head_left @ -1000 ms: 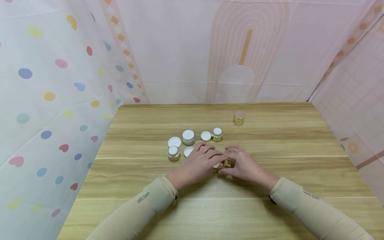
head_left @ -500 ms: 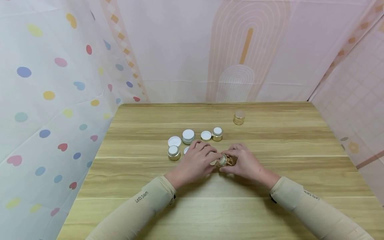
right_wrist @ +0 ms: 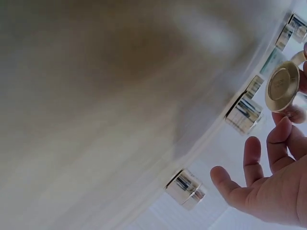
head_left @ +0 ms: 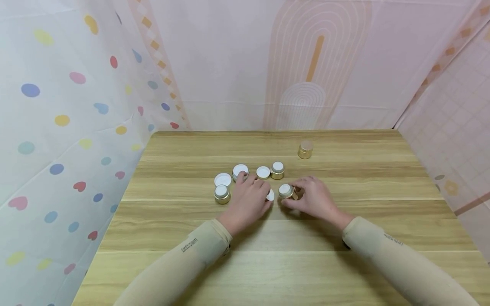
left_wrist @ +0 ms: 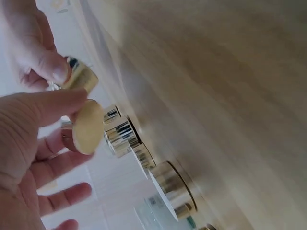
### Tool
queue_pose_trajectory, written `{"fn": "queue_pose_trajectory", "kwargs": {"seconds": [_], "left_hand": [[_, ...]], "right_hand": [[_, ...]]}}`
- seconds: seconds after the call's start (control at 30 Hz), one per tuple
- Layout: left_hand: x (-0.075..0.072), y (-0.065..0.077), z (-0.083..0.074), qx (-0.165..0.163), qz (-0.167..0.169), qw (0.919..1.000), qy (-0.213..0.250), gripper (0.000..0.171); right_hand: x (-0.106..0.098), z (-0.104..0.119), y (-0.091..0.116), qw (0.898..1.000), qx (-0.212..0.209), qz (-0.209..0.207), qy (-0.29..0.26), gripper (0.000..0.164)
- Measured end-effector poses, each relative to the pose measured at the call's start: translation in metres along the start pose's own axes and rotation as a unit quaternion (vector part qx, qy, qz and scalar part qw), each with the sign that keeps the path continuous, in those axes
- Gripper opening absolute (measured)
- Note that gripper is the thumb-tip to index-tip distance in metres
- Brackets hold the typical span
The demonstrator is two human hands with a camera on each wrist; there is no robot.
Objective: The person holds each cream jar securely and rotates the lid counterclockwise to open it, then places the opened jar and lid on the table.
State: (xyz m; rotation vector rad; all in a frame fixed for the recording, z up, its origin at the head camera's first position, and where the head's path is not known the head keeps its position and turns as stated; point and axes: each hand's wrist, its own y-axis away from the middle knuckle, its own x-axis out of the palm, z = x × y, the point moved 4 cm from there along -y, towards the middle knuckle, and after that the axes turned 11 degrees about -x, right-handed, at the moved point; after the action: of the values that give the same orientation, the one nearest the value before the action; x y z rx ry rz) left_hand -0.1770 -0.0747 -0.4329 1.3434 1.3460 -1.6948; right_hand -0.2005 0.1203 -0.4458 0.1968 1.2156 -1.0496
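Observation:
My left hand point(head_left: 246, 202) pinches a gold lid point(left_wrist: 90, 127) between thumb and fingers; its white inner side faces up in the head view. Just to the right, my right hand point(head_left: 315, 202) grips a small gold jar point(head_left: 286, 191) with a white top. The jar's round base point(right_wrist: 282, 87) shows in the right wrist view. Lid and jar are apart, both held above the table. Left of my left hand stands an uncapped gold jar point(head_left: 222, 194), with an upturned white-lined lid point(head_left: 223, 180) behind it.
Behind my hands stand a larger white-topped jar point(head_left: 240, 171), another upturned lid point(head_left: 263, 172) and a small gold jar point(head_left: 277, 170). A capped gold jar point(head_left: 305, 150) stands farther back on the wooden table point(head_left: 363, 170). Patterned cloth point(head_left: 229, 63) hangs behind the table.
The lid has come away from the jar. My left hand has moved left with the lid and now covers another lid on the table; my right hand has tilted the jar more upright.

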Motion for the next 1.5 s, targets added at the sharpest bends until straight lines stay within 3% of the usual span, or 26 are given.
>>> {"fn": "queue_pose_trajectory", "kwargs": {"seconds": [0.13, 0.23, 0.6, 0.77, 1.03, 1.2, 1.5], "left_hand": [[0.007, -0.010, -0.003, -0.035, 0.050, 0.9975, -0.036, 0.034], [0.013, -0.018, -0.005, -0.051, 0.079, 0.9941, -0.054, 0.038], [0.028, -0.033, -0.007, -0.098, 0.119, 0.9856, -0.070, 0.042], [0.027, -0.033, -0.005, -0.106, 0.120, 0.9845, -0.073, 0.047], [0.016, -0.024, -0.004, -0.085, 0.094, 0.9881, -0.088, 0.052], [0.011, -0.017, -0.004, -0.073, 0.079, 0.9908, -0.083, 0.051], [0.006, -0.010, -0.006, -0.061, 0.055, 0.9947, -0.063, 0.049]], "right_hand": [[0.002, -0.008, -0.013, 1.000, 0.000, 0.008, 0.005, 0.032], [0.005, -0.013, -0.021, 1.000, 0.003, 0.020, 0.008, 0.030], [0.012, -0.017, -0.031, 0.997, 0.046, 0.049, 0.040, 0.029], [0.015, -0.018, -0.032, 0.996, 0.058, 0.054, 0.042, 0.031], [0.011, -0.019, -0.028, 0.997, 0.056, 0.040, 0.021, 0.045], [0.010, -0.019, -0.022, 0.998, 0.039, 0.040, 0.019, 0.042], [0.008, -0.020, -0.015, 0.997, 0.057, 0.048, 0.016, 0.050]]}}
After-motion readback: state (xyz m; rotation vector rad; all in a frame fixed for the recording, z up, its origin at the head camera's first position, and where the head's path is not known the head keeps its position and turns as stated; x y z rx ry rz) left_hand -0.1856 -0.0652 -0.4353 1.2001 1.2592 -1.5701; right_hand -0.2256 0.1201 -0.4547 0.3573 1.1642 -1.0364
